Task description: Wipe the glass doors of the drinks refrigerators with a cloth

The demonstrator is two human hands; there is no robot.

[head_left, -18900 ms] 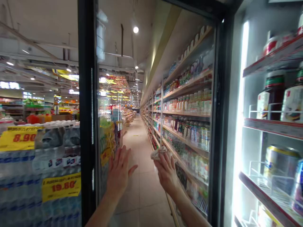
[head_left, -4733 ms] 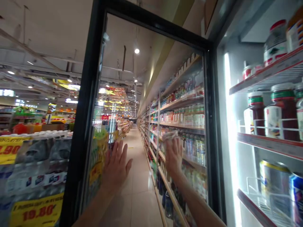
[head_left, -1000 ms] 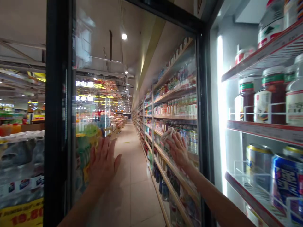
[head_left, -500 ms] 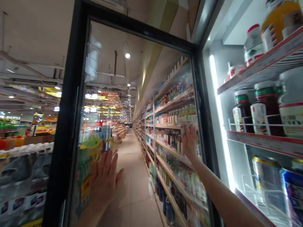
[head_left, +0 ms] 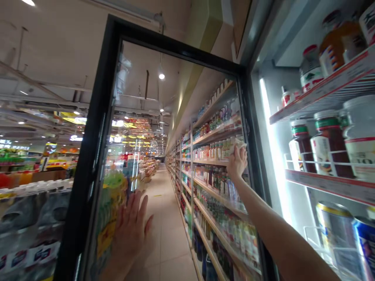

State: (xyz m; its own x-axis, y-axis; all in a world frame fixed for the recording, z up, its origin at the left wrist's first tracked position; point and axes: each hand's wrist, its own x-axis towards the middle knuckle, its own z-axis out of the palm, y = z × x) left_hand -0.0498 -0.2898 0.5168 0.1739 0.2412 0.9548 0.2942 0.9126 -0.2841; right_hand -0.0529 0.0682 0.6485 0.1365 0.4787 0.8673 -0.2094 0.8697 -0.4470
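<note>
A glass door with a black frame stands open in front of me. My left hand is open, its fingers stretched out and its palm towards the lower left of the pane; whether it touches the glass I cannot tell. Out at arm's length, my right hand is at the pane's right side, close to the hinge edge. Its fingers press a pale, crumpled cloth against the glass.
To the right, the lit cooler has wire shelves with dark bottles and cans. Long drink shelves line the aisle behind the glass. Packed bottles stand at the left.
My right hand has moved slightly right on the glass, and the cloth under its fingers shows more clearly. My left hand has shifted slightly down in view. The view has tilted a little upward.
</note>
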